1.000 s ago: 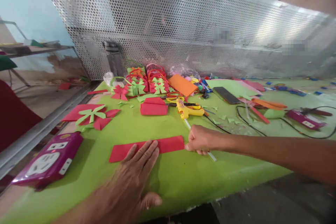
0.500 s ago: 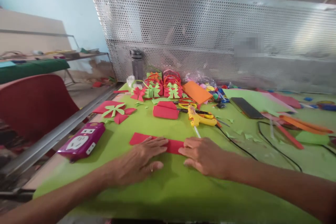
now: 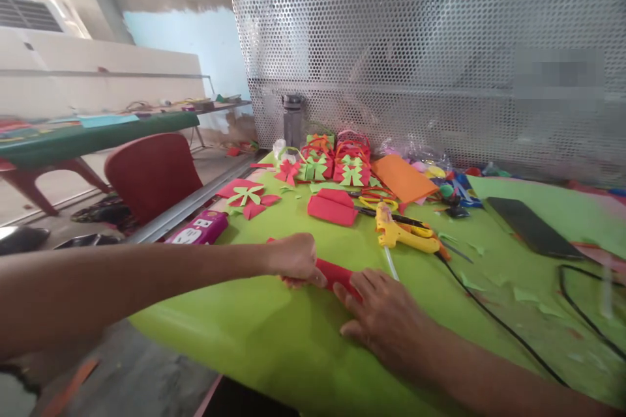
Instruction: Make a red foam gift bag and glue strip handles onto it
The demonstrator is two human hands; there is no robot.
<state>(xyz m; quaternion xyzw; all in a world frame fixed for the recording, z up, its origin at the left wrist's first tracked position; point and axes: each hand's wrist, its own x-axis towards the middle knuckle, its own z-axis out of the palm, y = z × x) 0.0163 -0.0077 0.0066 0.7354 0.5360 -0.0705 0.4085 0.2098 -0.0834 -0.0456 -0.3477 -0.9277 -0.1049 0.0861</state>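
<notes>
A folded strip of red paper or felt (image 3: pixel 335 277) lies on the green-covered table in front of me. My left hand (image 3: pixel 296 257) is closed on the strip's left part, fingers curled and thumb against the edge. Over its right end, my right hand (image 3: pixel 386 313) lies with fingers stretched out and the thumb apart, pressing it down. Just beyond the strip are another folded red piece (image 3: pixel 333 207) and a yellow glue gun (image 3: pixel 403 231) with a clear glue stick. Part of the strip is hidden under both hands.
A purple power socket (image 3: pixel 205 227) sits at the left edge, partly behind my left arm. Farther back are red and green flower cut-outs (image 3: pixel 247 195), small decorated bags (image 3: pixel 352 166), a bottle (image 3: pixel 292 120) and an orange sheet (image 3: pixel 403 177). A phone (image 3: pixel 533 227) and cables lie right.
My view has swung left. My left hand has gone from lying flat on the red strip to curled around its left part. My right hand now lies flatter over the right end.
</notes>
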